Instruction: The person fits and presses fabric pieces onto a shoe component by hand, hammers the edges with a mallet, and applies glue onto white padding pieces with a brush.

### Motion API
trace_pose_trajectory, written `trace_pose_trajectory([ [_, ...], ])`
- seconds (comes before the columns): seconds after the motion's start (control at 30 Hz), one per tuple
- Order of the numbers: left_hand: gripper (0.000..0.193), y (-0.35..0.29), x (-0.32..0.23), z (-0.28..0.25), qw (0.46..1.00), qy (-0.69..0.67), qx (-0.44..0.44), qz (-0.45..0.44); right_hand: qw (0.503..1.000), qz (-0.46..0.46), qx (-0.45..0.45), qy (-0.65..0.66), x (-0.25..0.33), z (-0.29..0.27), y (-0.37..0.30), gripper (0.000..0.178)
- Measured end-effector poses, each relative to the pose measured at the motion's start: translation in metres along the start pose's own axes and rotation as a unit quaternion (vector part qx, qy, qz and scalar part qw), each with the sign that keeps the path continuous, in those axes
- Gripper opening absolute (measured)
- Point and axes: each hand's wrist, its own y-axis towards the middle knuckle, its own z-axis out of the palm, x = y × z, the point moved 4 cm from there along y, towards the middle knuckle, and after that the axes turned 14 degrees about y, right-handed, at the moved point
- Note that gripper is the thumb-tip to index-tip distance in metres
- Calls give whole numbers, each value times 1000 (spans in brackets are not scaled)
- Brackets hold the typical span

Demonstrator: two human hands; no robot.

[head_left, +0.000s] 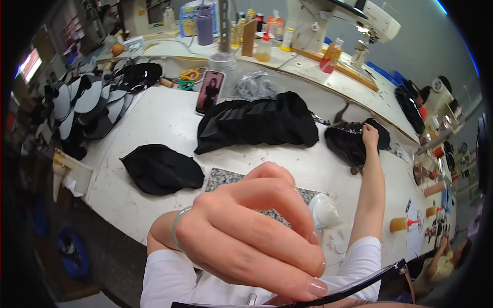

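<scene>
My left hand [251,226] is raised very close to the camera, its fingers curled and pressed together. A pale green bangle [179,228] circles its wrist. Its fingertips are beside a black glasses frame [359,280]; whatever is inside the fingers is hidden. At the right of the table, my right hand [370,137] is closed on the edge of a black fabric piece in a dark pile [345,141]. A long row of stacked black fabric pieces [257,123] lies in the middle, and a single black piece [163,169] lies flat at the left.
A speckled stone slab [221,177] and a white round container [323,210] are partly behind my left hand. A phone [210,92] leans near scissors [189,77]. Grey and black cut pieces [84,100] crowd the left. Bottles and a sewing machine [372,25] line the back shelf.
</scene>
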Motion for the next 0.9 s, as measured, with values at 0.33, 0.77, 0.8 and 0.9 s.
trace_pose_trajectory([
  [0.33, 19, -24, 13, -108, 950, 280, -65, -123, 959, -269, -92, -12, 98, -44, -111, 32],
  [0.77, 33, -133, -91, -199, 850, 447, -277, -35, 835, -216, 433, 263, 262, -46, -362, 19],
  [0.8, 59, -125, -127, -173, 767, 582, -259, 80, 814, -232, 465, 260, 271, -43, -378, 18],
  [0.9, 40, -114, -195, -139, 752, 486, -162, 415, 743, -266, 520, 325, 299, -31, -429, 18],
])
